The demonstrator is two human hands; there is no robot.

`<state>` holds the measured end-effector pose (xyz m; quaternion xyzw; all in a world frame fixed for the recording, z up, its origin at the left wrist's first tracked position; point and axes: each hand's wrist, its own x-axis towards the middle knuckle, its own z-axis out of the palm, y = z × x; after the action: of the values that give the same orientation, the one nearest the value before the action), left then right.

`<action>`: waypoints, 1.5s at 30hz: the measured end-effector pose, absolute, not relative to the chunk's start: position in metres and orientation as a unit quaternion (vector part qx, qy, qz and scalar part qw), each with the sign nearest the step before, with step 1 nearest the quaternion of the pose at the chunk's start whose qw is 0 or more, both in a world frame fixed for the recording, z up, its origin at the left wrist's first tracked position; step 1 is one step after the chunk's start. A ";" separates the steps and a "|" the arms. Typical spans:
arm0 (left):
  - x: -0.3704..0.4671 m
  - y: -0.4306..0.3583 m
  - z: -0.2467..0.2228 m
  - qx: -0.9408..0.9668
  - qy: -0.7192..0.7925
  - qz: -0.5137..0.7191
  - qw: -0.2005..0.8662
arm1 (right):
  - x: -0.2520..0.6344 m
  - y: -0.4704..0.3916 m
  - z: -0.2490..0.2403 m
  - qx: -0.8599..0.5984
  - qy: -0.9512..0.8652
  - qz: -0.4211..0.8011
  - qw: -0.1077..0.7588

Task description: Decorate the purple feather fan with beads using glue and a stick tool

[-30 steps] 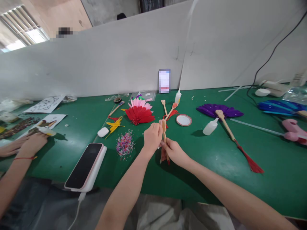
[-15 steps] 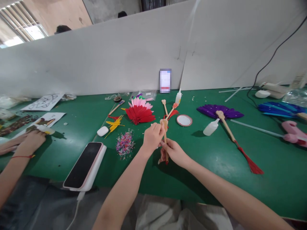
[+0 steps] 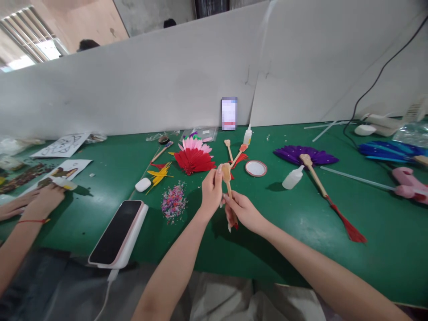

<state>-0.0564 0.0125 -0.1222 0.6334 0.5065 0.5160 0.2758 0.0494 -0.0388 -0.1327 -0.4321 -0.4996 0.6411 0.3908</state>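
Between my hands is a wooden fan handle [image 3: 227, 173], held tilted over the green table with its wide head up. My left hand [image 3: 212, 189] pinches the head at its left edge. Around the lower stem, my right hand [image 3: 243, 209] has its fingers closed; a bit of red shows at the bottom end. Just beyond lie two more wooden handles, a plain one [image 3: 228, 149] and one with an orange-pink head [image 3: 241, 151]. A red and pink feather fan piece [image 3: 194, 160] is to the left, and a shallow round white dish [image 3: 256, 168] to the right.
A pile of coloured bits [image 3: 174, 203], yellow feathers [image 3: 159, 176] and a phone on a white power bank [image 3: 117, 234] are on the left. Rightward are a glue bottle [image 3: 292, 178], a purple fan [image 3: 309, 162] and a pink glue gun [image 3: 409, 185]. Another person's hands [image 3: 43, 200] work at far left.
My left hand has turned and slid to the left edge of the handle's head, uncovering its broad face. My right hand keeps its grip on the stem.
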 end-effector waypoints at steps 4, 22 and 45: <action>-0.056 0.013 -0.122 0.651 0.506 0.498 0.269 | 0.050 -0.038 -0.141 -0.481 -0.559 0.558 0.379; -0.052 0.009 -0.135 0.699 0.496 0.476 0.198 | 0.053 -0.039 -0.138 -0.504 -0.603 0.488 0.381; -0.053 0.009 -0.127 0.698 0.458 0.472 0.283 | 0.055 -0.038 -0.135 -0.512 -0.622 0.467 0.365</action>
<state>-0.0533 0.0092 -0.1273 0.6981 0.4580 0.4722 0.2826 0.0547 -0.0376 -0.1353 -0.5119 -0.6219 0.4667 0.3653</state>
